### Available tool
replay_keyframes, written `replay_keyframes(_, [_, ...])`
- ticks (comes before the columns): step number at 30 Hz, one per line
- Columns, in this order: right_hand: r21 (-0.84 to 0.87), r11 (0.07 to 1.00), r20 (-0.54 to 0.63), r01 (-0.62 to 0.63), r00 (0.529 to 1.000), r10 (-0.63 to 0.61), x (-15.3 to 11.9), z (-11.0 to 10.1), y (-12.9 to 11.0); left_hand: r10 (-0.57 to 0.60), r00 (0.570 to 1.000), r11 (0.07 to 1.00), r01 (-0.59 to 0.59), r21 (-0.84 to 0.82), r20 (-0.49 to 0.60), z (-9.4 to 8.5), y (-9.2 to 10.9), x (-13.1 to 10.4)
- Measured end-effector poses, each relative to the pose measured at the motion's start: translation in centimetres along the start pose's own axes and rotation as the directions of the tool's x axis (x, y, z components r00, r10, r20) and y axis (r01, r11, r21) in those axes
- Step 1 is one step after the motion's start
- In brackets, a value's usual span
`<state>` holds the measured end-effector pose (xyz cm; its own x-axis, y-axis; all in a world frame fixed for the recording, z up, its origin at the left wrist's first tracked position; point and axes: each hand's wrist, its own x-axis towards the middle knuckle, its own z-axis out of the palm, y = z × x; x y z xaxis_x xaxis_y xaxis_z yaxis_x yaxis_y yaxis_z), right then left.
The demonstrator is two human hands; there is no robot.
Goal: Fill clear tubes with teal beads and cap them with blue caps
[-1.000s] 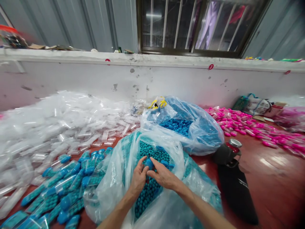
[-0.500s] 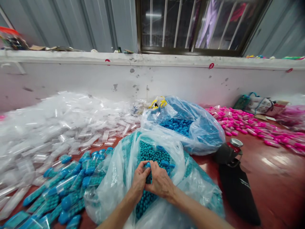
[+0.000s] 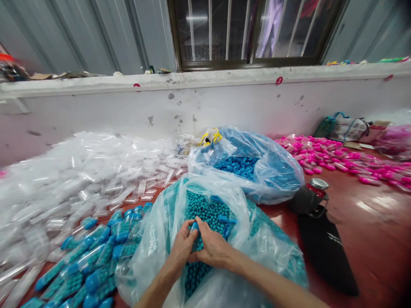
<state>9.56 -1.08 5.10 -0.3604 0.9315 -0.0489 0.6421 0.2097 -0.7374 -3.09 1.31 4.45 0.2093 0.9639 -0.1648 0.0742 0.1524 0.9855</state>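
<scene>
Both hands have edged slightly left over the beads since half a second ago, and the view has tilted. Two forearms rise from the bottom edge and converge, the left hand (image 3: 181, 244) and right hand (image 3: 214, 247) with palms turned inward. Their fingertips meet, clamped on one blue cap (image 3: 194, 226), glossy and rounded; fingers hide whatever lies beneath it. It sits just above countless round teal beads (image 3: 205, 205), inside one open clear plastic bag (image 3: 141, 265). Left of this lie well over a dozen bead-filled, blue-capped tubes (image 3: 96, 256), overlapping. Right stands one metal-lidded jar (image 3: 318, 185). Farther off are one bag of small blue pieces (image 3: 239, 166), uncounted empty clear tubes (image 3: 105, 171) and many pink pieces (image 3: 321, 149); behind, one barred window (image 3: 237, 38).
</scene>
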Motion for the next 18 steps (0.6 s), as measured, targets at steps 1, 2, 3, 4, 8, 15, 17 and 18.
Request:
replay_keyframes(1, [0.026, 1.000, 0.041, 0.016, 0.999, -0.017, 0.0, -0.5, 0.0, -0.013, 1.000, 0.999, 0.013, 0.039, 0.006, -0.7, 0.6, -0.4])
replay_keyframes(2, [0.036, 0.999, 0.068, 0.028, 0.997, -0.030, 0.1, -1.0, 0.1, -0.027, 1.000, 0.997, 0.027, 0.078, 0.000, -1.7, 1.3, -0.8])
replay_keyframes(3, [0.023, 0.999, 0.080, 0.036, 0.996, -0.038, 0.2, -1.5, 0.3, -0.036, 0.999, 0.992, 0.038, 0.117, -0.018, -2.9, 2.0, -1.2])
replay_keyframes(4, [-0.017, 0.999, 0.082, 0.041, 0.996, -0.040, 0.5, -1.9, 0.5, -0.024, 0.998, 0.987, 0.034, 0.159, -0.064, -4.2, 2.7, -1.7])
replay_keyframes(8, [-0.344, 0.938, 0.109, 0.035, 0.994, 0.003, 2.6, -2.6, 1.0, 0.104, 0.940, 0.897, 0.052, 0.438, -0.325, -10.4, 5.2, -2.8])
replay_keyframes(15, [-0.342, 0.877, 0.264, 0.337, 0.930, -0.254, 6.2, 1.2, -1.2, 0.612, 0.718, 0.551, -0.086, 0.830, -0.331, -9.8, 5.4, -3.2])
replay_keyframes(17, [-0.321, 0.861, 0.234, 0.395, 0.914, -0.332, 6.8, 2.0, -1.4, 0.497, 0.864, 0.610, -0.286, 0.739, -0.077, -7.1, 4.4, -3.2])
replay_keyframes(18, [-0.332, 0.846, 0.220, 0.417, 0.906, -0.361, 7.0, 2.2, -1.3, 0.411, 0.909, 0.631, -0.339, 0.698, 0.069, -6.0, 3.9, -3.1])
